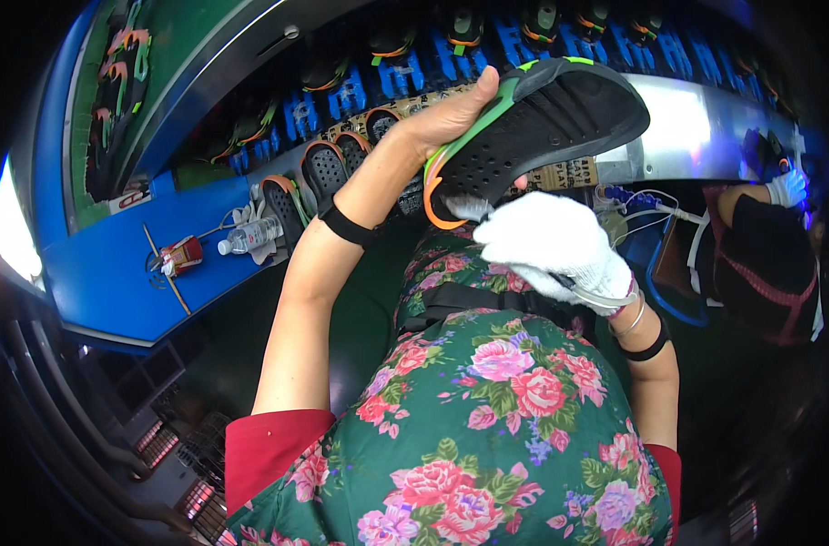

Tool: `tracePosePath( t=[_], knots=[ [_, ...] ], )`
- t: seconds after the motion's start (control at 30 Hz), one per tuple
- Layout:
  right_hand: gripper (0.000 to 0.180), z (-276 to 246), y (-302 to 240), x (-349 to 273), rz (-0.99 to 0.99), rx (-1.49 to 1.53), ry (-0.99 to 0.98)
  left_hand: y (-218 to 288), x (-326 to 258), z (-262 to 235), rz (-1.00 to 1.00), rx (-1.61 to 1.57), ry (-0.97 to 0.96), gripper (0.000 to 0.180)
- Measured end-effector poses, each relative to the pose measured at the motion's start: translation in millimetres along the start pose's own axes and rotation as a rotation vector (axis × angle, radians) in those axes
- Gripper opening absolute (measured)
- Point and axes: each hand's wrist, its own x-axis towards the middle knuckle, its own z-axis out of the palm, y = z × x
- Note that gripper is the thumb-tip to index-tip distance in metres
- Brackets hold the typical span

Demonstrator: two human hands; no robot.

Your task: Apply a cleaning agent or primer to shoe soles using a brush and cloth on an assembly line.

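My left hand (pixel 452 114) is bare and grips a black foam shoe (pixel 542 136) by its green side edge, the thumb pointing up. The shoe is tilted up in front of me, with rows of small holes in its lower part and an orange rim at the lower left end. My right hand (pixel 551 241), in a white knitted glove, is closed around what looks like a brush (pixel 469 207). Its pale bristles lie against the shoe's perforated end. Most of the brush's handle is hidden by the glove.
Several similar black shoes (pixel 324 168) stand at left beside a blue table (pixel 114 273) holding a plastic bottle (pixel 250 237) and a small red container (pixel 182 257). Behind runs a line of blue holders (pixel 401 77) with shoes. At right, another person's gloved hand (pixel 786 188) shows.
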Motion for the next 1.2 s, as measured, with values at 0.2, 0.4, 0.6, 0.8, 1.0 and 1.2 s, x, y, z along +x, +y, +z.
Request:
tracePosePath(
  t=[0.2,0.4,0.6,0.8,1.0,1.2],
  knots=[
    [0.014,-20,-6,-3,0.426,0.304,0.306,-25,-10,4,0.167,-0.44,-0.165,0.084],
    [0.017,-30,5,1,0.469,0.025,0.363,-81,-13,30,0.359,-0.553,0.272,0.043],
    [0.02,-27,9,12,0.299,-0.121,0.104,-105,-41,25,0.248,-0.106,0.399,0.039],
    [0.019,-4,2,7,0.292,-0.203,0.189,-112,-54,19,0.661,-1.122,-0.259,0.082],
    [0.02,3,1,12,0.27,-0.27,0.276,-113,-60,22,0.488,-1.165,-0.093,0.063],
    [0.02,-1,-19,34,0.256,-0.265,0.268,-114,-57,32,0.473,-1.13,-0.161,0.071]
  ],
)
